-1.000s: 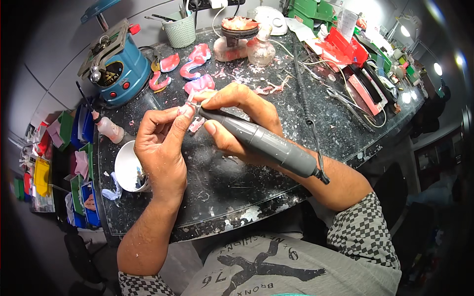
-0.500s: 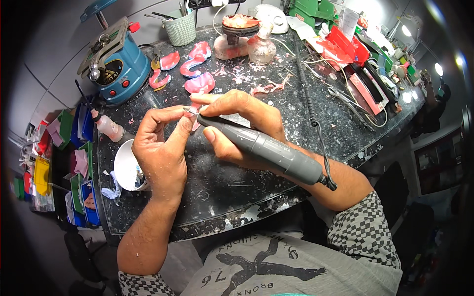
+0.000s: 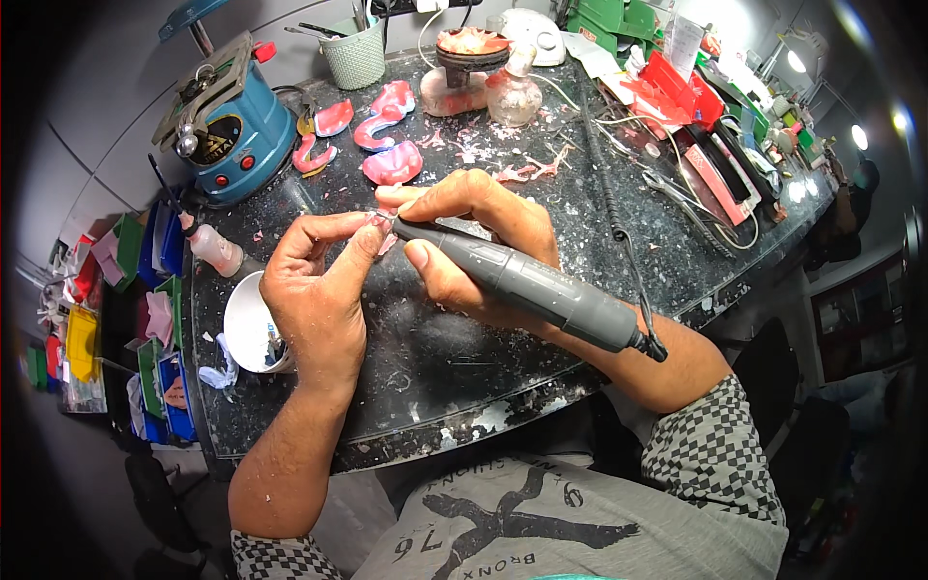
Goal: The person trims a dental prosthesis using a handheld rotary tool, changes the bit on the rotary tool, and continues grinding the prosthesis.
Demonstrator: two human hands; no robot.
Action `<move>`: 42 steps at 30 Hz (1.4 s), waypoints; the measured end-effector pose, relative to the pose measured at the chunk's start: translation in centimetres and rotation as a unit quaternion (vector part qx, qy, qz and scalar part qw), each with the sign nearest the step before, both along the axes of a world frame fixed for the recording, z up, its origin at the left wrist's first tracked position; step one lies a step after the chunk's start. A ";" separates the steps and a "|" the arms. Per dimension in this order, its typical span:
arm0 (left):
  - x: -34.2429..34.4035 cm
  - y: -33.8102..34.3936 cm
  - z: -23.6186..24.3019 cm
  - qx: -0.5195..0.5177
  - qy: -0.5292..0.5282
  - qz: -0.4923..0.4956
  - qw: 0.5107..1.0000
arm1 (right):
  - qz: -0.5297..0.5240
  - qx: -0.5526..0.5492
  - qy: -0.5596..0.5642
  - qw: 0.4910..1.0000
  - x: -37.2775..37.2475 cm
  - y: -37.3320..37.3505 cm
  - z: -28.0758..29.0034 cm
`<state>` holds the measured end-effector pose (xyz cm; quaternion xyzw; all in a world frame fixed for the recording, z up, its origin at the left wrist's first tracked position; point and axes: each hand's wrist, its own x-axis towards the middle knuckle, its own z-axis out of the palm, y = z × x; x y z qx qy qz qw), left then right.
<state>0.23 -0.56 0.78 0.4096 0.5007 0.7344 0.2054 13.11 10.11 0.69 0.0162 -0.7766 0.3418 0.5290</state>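
My right hand [image 3: 493, 227] wraps round a dark grey rotary handpiece [image 3: 527, 282], its tip pointing left and a coiled cord trailing from its back end. Between thumb and forefinger, my left hand [image 3: 319, 266] pinches a small pinkish, partly clear piece [image 3: 383, 220]; its exact shape is mostly hidden by my fingers. The handpiece's tip is at this piece, though I cannot tell whether they touch. Just beyond my fingers lies a pink moulded dental piece [image 3: 392, 164], and a pink and blue one [image 3: 385, 116] rests farther back.
A blue motor unit [image 3: 237, 145] stands at the back left, near a mesh cup [image 3: 354, 60] of tools. Left of my wrist is a white bowl [image 3: 253, 329]. A glass burner bottle [image 3: 514, 97] stands at the back. Pink shavings litter the black bench [image 3: 454, 387].
The handpiece has shifted slightly to the right and its back end has risen a little. My left hand stays almost still with the small piece.
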 end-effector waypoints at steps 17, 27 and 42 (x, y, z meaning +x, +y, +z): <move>0.0 -0.1 -0.1 -0.016 0.002 0.013 1.000 | 0.021 -0.019 -0.020 0.999 0.0 0.0 -0.3; 0.0 -0.2 -0.1 -0.019 0.014 0.017 1.000 | 0.006 -0.001 0.008 1.000 -0.2 0.2 -0.5; -0.1 0.3 -0.3 -0.008 -0.011 -0.016 1.000 | 0.021 -0.125 0.067 0.990 -0.5 -0.2 -0.2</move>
